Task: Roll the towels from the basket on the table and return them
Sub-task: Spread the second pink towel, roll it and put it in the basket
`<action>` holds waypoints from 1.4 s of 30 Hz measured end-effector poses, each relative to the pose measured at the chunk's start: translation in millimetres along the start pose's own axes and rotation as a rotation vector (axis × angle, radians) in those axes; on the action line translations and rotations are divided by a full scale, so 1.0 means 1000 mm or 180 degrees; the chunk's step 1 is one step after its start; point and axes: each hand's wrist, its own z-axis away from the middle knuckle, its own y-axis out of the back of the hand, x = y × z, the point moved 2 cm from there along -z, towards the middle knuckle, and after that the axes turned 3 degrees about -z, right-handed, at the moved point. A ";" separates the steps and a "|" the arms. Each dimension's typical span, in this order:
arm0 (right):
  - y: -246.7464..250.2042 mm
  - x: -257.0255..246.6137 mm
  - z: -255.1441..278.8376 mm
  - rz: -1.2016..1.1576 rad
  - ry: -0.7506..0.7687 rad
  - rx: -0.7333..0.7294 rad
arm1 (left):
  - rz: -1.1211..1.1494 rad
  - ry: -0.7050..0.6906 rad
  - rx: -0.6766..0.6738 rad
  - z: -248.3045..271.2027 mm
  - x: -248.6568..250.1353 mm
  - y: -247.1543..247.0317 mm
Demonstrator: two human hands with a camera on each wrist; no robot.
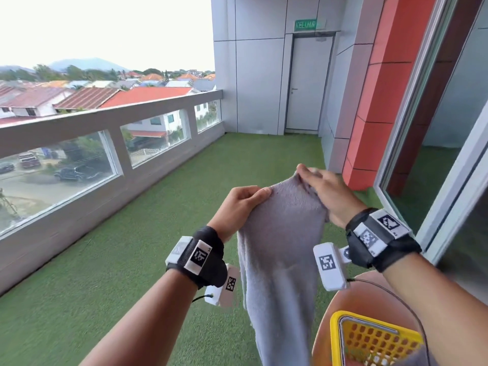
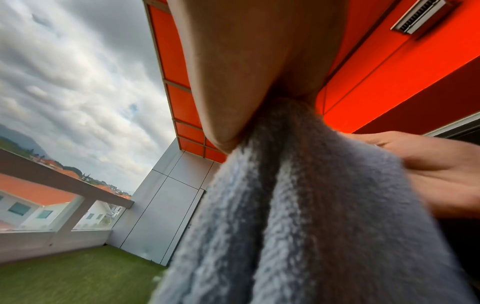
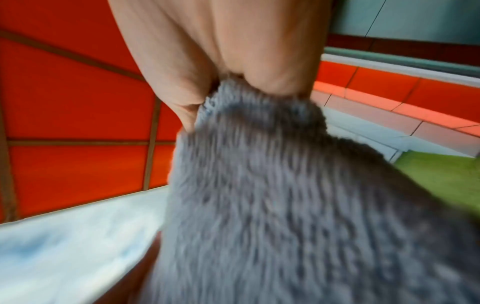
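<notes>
Head view: the grey towel [image 1: 280, 249] hangs mid-frame, its top edge pinched by the left hand [image 1: 241, 204] and right hand [image 1: 328, 191], above the yellow basket [image 1: 334, 336] at lower right. Wrist views: both sets of fingers [image 2: 233, 82] are clamped on the cloth. Best to spread the corners apart, then lay it flat.

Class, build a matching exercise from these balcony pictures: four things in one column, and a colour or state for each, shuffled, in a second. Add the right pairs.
Things
1. towel
2. basket
3. left hand
4. floor covering

Colour or state
A. yellow
B. green
C. grey, hanging down
D. pinching a top corner

Pairs: 1-C, 2-A, 3-D, 4-B
</notes>
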 end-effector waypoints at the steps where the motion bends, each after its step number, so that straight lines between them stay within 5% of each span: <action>1: -0.009 0.006 0.005 0.0633 -0.0047 -0.0419 | -0.0018 -0.0007 0.0029 -0.001 0.002 0.001; 3: -0.022 0.013 0.013 0.1484 0.0121 -0.0971 | 0.0025 -0.0008 -0.0039 -0.003 0.005 -0.001; 10: 0.016 -0.006 -0.005 -0.0347 0.0117 0.0291 | 0.0200 0.0135 -0.0053 0.013 0.000 0.001; 14: -0.022 0.016 0.007 0.0372 -0.0307 -0.0947 | 0.0021 -0.0027 0.0072 0.006 0.015 0.007; 16: -0.030 0.011 0.016 0.0510 -0.0128 -0.1250 | -0.0007 -0.0028 -0.0015 0.005 0.018 0.006; 24: 0.021 -0.011 0.010 -0.0310 -0.0056 0.0502 | 0.0099 0.0239 -0.0218 0.028 -0.006 0.015; 30: -0.028 0.039 0.041 0.0216 -0.0453 -0.0866 | -0.0014 0.0293 -0.0453 0.017 0.004 -0.006; 34: 0.004 0.037 0.053 -0.0233 -0.0222 -0.0232 | -0.0074 0.0410 -0.0855 0.021 -0.014 -0.015; 39: 0.042 0.044 0.092 -0.0408 -0.0198 0.1341 | 0.0071 0.0426 -0.1234 0.028 -0.046 -0.017; 42: 0.017 0.065 0.126 0.0128 -0.0616 0.1000 | 0.0085 0.0233 -0.1609 0.030 -0.044 -0.042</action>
